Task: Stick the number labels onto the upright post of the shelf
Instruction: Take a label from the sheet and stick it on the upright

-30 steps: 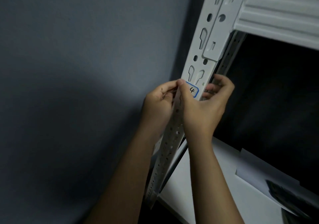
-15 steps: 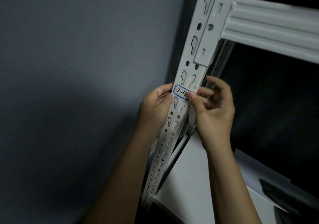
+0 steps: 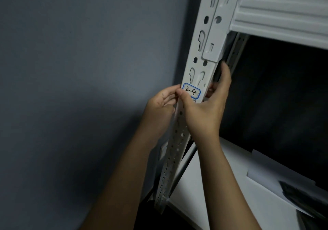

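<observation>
The white upright post (image 3: 204, 56) of the shelf runs slantwise down the middle, full of keyhole slots. A white label with a blue border (image 3: 192, 92), hand-written "2-4", lies flat on the post's front face just below a pair of slots. My right hand (image 3: 205, 111) wraps around the post: its thumb tip presses at the label's lower left edge and its fingers reach behind the right side. My left hand (image 3: 159, 105) holds the post's left edge beside the label, fingers curled.
A white shelf beam (image 3: 284, 13) joins the post at the top right. Below is a white shelf board (image 3: 213, 190) with sheets of paper (image 3: 266, 174) and a dark object (image 3: 305, 196) on it. A grey wall (image 3: 71, 87) fills the left side.
My right thumb has slid from the label's right end to its left end, and the right fingers have reached further around the post. The left hand stays at the post's left edge.
</observation>
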Action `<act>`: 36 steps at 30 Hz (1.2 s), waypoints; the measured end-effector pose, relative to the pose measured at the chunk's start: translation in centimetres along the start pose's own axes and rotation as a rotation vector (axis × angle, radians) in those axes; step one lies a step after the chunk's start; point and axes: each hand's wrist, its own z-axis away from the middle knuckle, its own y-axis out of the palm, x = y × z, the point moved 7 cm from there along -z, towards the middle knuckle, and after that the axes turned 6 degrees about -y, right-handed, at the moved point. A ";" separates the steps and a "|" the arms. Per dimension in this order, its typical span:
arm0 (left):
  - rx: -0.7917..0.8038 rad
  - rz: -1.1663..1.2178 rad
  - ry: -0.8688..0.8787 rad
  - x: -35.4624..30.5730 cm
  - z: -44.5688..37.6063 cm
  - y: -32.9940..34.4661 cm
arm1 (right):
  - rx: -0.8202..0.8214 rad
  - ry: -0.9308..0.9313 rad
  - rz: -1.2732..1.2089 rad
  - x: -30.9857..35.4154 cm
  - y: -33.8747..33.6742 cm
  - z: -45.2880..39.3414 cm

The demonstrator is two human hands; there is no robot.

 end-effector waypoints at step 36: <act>-0.051 0.180 -0.065 0.9 -0.9 0.7 | 0.223 0.060 -0.384 -1.4 -1.3 -0.5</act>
